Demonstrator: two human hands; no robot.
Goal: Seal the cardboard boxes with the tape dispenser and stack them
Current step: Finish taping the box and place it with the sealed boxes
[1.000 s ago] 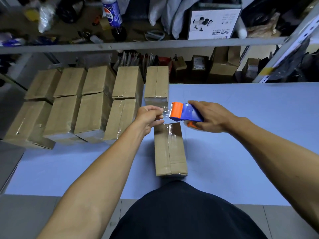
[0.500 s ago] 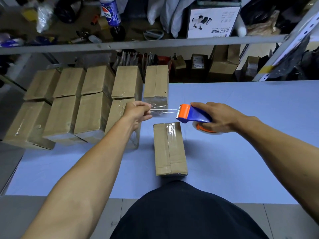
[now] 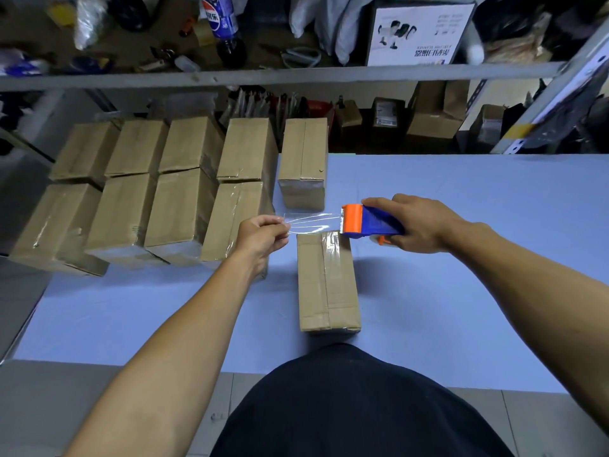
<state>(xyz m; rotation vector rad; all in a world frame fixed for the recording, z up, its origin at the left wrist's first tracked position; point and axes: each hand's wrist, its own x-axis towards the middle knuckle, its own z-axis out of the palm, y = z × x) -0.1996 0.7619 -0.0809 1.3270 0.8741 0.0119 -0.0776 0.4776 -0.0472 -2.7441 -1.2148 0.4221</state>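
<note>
A brown cardboard box lies lengthwise on the blue table in front of me, with clear tape along its top seam. My right hand grips a blue and orange tape dispenser just above the box's far end. A strip of clear tape stretches leftward from the dispenser. My left hand pinches the strip's free end, to the left of the box and above the table.
Several taped boxes stand stacked in rows on the left of the blue table. One more box stands alone at the back. A metal shelf with clutter and a bottle runs behind the table.
My hands have moved apart, drawing a longer strip of tape from the dispenser. The left hand went left, the right hand with the dispenser went right. The box stayed put.
</note>
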